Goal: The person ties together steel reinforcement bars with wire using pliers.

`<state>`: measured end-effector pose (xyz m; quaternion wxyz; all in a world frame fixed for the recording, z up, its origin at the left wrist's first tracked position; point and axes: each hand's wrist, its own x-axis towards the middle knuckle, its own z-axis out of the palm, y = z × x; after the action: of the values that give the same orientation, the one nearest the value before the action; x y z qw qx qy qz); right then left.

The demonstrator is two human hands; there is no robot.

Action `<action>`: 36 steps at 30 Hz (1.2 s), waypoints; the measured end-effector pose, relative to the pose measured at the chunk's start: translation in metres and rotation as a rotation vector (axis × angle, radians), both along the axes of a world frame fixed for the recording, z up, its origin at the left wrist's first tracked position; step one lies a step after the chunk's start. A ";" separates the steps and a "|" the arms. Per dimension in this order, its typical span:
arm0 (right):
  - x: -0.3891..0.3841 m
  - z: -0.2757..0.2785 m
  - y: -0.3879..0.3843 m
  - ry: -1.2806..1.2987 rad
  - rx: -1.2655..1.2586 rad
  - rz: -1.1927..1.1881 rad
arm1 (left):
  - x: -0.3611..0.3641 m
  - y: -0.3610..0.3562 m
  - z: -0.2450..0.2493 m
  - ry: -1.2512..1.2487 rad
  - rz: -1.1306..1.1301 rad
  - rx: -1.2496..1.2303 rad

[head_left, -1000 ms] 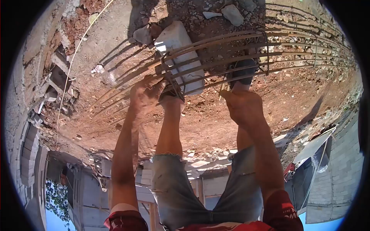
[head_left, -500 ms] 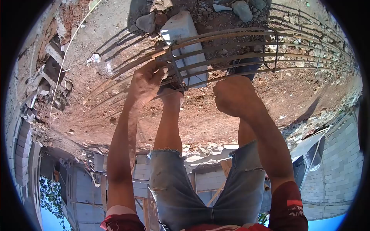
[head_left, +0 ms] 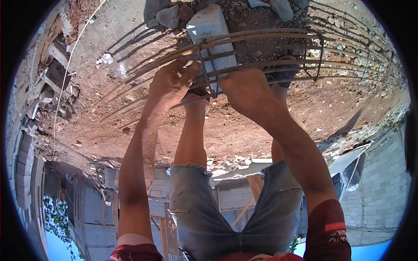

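Observation:
A long cage of rusty steel rebar point(head_left: 161, 60) stretches across in front of me, with a thin square stirrup point(head_left: 203, 66) around the bars near the middle. My left hand point(head_left: 172, 85) is at the bars just left of that stirrup, thumb and fingers pinched together. What they pinch is too small to tell. Close to the stirrup's right side, my right hand point(head_left: 248, 89) is closed in a fist, knuckles up against the bars. Its palm and anything inside are hidden. Another stirrup point(head_left: 321, 54) encircles the bars farther right.
A pale block point(head_left: 208, 21) lies under the cage, between my feet. Stones point(head_left: 167, 17) and rubble lie beyond. A thin pale cord point(head_left: 69, 61) runs along the left, beside broken hollow blocks point(head_left: 56, 69). Block walls point(head_left: 379, 187) stand behind me.
My right hand has moved left and slightly up to the bars beside the middle stirrup, still closed. My left hand stays near the same bars. The cage appears shifted slightly right.

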<state>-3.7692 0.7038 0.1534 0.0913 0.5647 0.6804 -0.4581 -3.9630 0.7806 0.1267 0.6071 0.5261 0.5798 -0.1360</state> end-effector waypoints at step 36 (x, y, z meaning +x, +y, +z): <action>-0.043 0.054 -0.021 0.739 -0.686 -1.596 | 0.038 -0.071 0.074 -0.065 0.964 -0.388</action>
<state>-3.8124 0.6827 0.2073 -0.3095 0.6251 -0.0935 -0.7104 -3.9254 0.7098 0.2002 0.7048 0.0814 0.7012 0.0705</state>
